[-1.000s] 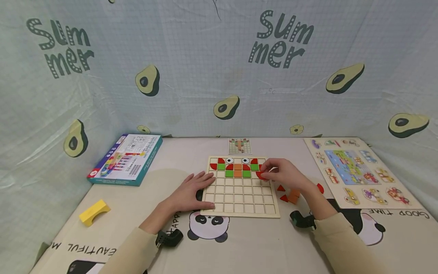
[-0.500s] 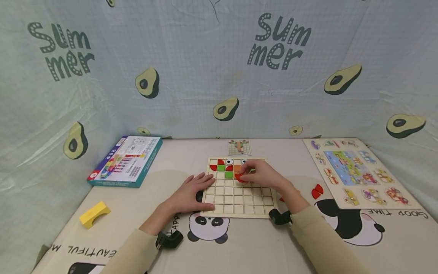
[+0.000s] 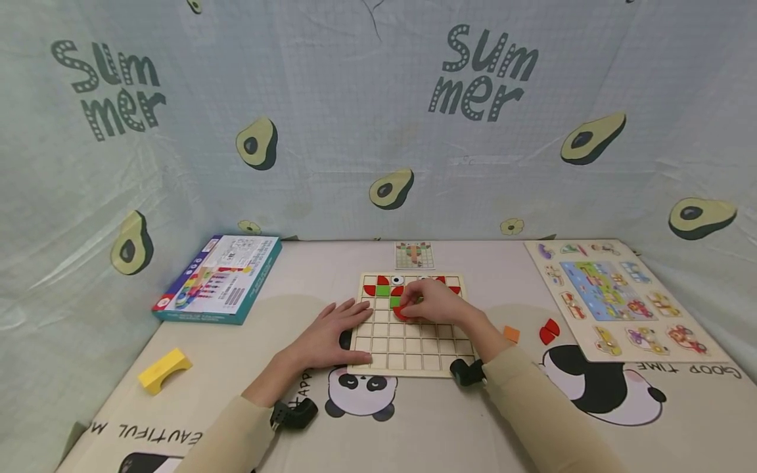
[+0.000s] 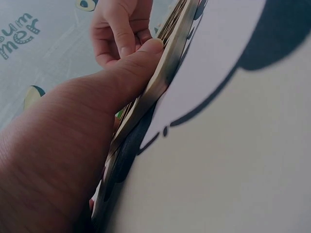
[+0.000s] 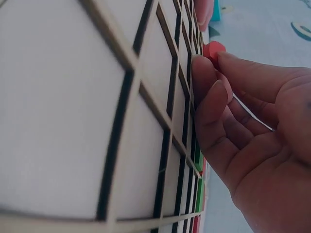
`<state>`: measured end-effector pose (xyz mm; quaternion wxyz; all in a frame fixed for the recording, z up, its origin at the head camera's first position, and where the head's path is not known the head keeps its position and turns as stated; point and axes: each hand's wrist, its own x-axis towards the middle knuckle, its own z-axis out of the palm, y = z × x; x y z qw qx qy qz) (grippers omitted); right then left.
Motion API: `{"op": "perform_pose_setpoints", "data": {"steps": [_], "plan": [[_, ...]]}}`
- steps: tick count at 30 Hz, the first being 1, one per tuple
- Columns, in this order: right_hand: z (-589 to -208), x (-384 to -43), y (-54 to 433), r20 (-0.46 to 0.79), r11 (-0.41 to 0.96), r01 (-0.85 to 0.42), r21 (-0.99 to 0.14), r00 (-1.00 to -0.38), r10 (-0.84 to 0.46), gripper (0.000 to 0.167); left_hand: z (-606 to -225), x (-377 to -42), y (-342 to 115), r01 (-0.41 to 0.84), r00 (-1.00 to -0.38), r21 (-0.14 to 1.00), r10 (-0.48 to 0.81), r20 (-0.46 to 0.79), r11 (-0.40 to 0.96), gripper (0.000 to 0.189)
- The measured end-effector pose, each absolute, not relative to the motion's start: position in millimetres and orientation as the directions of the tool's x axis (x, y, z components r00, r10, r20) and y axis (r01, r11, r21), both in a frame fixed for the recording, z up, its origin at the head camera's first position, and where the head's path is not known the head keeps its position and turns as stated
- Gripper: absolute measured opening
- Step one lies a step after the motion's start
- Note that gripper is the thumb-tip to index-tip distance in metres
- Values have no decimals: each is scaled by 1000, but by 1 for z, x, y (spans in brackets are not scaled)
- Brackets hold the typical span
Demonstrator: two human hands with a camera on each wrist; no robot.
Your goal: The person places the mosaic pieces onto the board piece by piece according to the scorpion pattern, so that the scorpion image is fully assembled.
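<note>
My left hand (image 3: 334,335) lies with fingers spread on the left edge of the wooden grid board (image 3: 412,345); its thumb presses the near-left rim. My right hand (image 3: 440,302) pinches a red round-edged tile (image 3: 399,313) between thumb and fingers, close over the board, just below a green square tile (image 3: 395,302). In the right wrist view the red tile shows at the fingertips (image 5: 226,56). Red quarter-round tiles (image 3: 369,290), green squares and a white eye tile (image 3: 397,280) fill part of the board's far rows. My right hand hides some of them.
A small pattern card (image 3: 414,256) lies beyond the board. To the right are an orange tile (image 3: 511,334), red tiles (image 3: 549,331) and a picture puzzle board (image 3: 644,358). On the left are a boxed game (image 3: 221,276) and a yellow arch block (image 3: 163,370).
My right hand has moved left across the board from its right side, carrying the red tile. Its arm has uncovered the loose red tiles at right. My left hand has stayed in place.
</note>
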<state>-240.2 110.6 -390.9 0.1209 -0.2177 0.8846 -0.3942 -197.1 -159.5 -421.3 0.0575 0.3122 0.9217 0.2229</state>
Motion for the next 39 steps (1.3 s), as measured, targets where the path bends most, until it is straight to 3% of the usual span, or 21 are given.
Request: {"op": "perform_pose_setpoints", "data": {"steps": [26,39], "plan": [[-384,-239,103,-85,678,-300,-671,-877,-472,5,-423,-198,-159,553,-797,431,603,26,713,91],[-381,-238,95,-92,713,-330,-619,-871,-483,13,-425,-199,-159,563,-794,424,607,39,709,91]]}}
